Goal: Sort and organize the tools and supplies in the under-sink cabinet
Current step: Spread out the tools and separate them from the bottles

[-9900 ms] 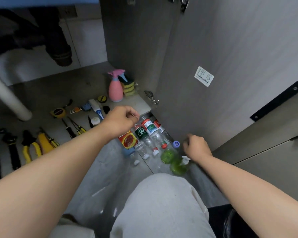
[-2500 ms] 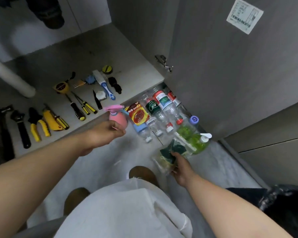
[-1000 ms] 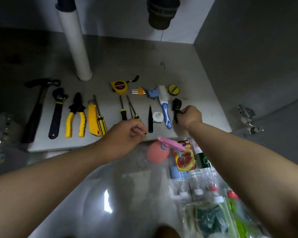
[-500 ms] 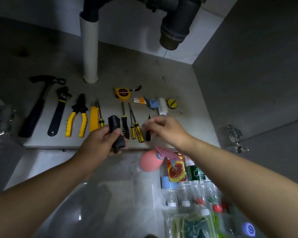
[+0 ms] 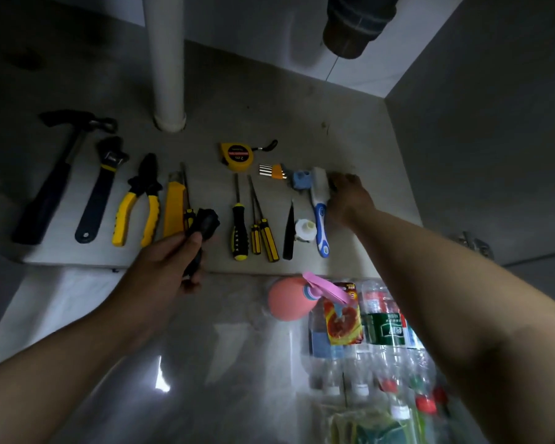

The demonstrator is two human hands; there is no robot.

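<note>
The left hand [image 5: 164, 267], lower centre-left of the frame, grips a black flashlight [image 5: 204, 227] in a closed fist. The flashlight's head points up over the front edge of the cabinet floor [image 5: 269, 116]. The right hand [image 5: 346, 197] reaches to centre right, just beside the bristle end of a blue-and-white brush [image 5: 319, 216]. Its fingers are in shadow, so I cannot tell whether they hold anything. Tools lie in a row across the middle: hammer [image 5: 55, 174], adjustable wrench [image 5: 100, 187], yellow pliers [image 5: 141, 200], utility knife [image 5: 173, 206] and screwdrivers [image 5: 239, 232] (yellow-and-black handles). A tape measure [image 5: 236, 155] and hex keys [image 5: 274, 171] lie behind them. A pink spray bottle [image 5: 285, 299] and plastic bottles [image 5: 382, 328] lie at lower right.
</note>
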